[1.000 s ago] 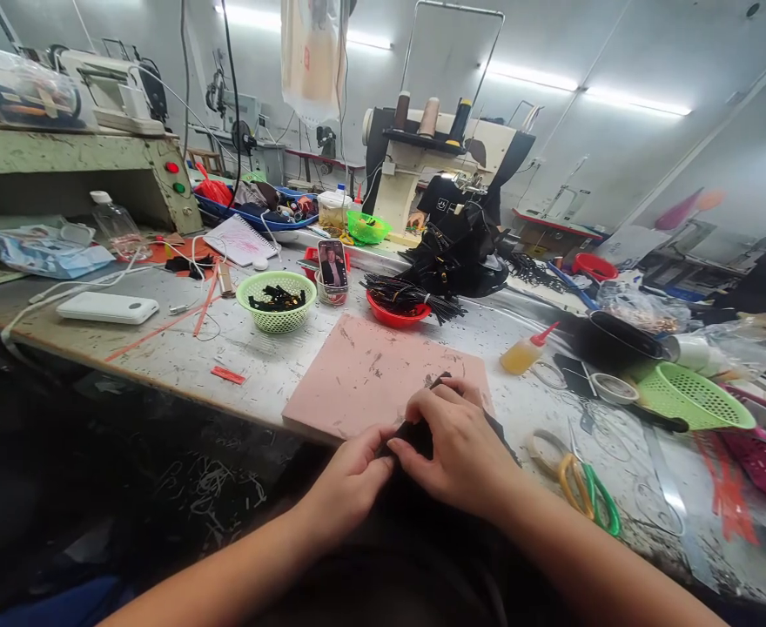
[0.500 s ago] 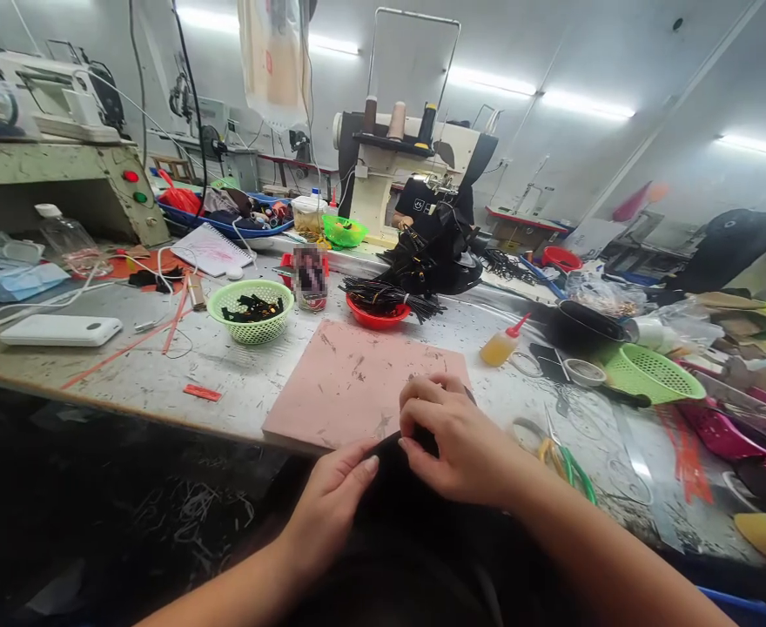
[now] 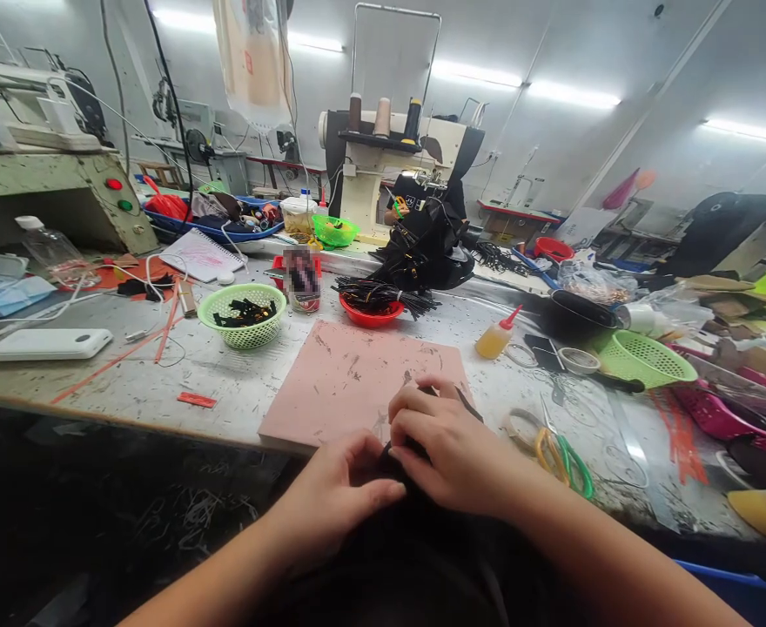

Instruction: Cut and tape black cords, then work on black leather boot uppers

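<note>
Both of my hands meet at the near edge of a pink cutting mat (image 3: 350,374) on the metal worktable. My left hand (image 3: 334,496) pinches a black piece of material (image 3: 396,505) that lies over my lap and the table edge. My right hand (image 3: 452,448) presses down on the same black piece, fingers curled over it; a thin dark strip (image 3: 467,403) sticks out past its knuckles. Most of the piece is hidden under my hands.
Scissors with yellow and green handles (image 3: 562,457) lie right of my right hand. A glue bottle (image 3: 497,335), a red bowl of black strips (image 3: 370,309), a green basket (image 3: 243,313), a white power bank (image 3: 50,344) and a sewing machine (image 3: 389,165) stand further back.
My left hand has closed in on the black piece and now touches my right hand. The camera has swung a little to the right.
</note>
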Demonstrator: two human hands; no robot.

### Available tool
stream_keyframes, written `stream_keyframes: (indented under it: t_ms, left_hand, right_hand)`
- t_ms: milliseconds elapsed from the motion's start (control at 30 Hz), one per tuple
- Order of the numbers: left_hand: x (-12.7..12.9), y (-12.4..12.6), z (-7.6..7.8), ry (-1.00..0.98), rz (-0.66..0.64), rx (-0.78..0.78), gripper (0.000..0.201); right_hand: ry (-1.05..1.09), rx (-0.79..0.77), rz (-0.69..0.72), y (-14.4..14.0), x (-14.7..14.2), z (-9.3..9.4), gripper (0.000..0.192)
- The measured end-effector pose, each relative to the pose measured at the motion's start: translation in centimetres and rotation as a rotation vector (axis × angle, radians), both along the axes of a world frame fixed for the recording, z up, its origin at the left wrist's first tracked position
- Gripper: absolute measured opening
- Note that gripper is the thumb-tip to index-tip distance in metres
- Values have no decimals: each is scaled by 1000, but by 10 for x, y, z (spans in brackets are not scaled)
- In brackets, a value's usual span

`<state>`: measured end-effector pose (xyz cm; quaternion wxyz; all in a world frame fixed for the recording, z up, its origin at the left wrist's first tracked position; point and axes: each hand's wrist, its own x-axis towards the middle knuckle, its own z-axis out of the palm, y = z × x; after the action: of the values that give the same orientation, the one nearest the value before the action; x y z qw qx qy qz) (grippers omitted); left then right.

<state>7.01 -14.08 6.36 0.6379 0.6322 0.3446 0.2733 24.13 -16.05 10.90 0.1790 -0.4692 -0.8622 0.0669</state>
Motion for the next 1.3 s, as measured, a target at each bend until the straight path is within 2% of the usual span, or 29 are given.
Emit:
stream_keyframes:
  t_ms: [133,400,700,867,1067,1300]
  left_hand:
    - [2,5,4,87,-34,29,11]
    - [4,0,1,-59,-74,-161,27]
    - [4,3,-2,-38,-62,-128,31]
    - [3,3,-4,-4,-26,-105,33]
    - [5,3,-4,-25,-12,-73,31]
    - [4,3,-2,-14,-34,-90,33]
  right_hand:
    - [-50,32,46,-1,7,7,4]
    - [47,-67,44,5,22,10,17]
    - [-4,-115,63,9,20,13,20]
    - [-67,-100,73,8,16,14,12]
    - [-108,-154,25,7,13,18,10]
    - [-69,-140,5,10,15,17,11]
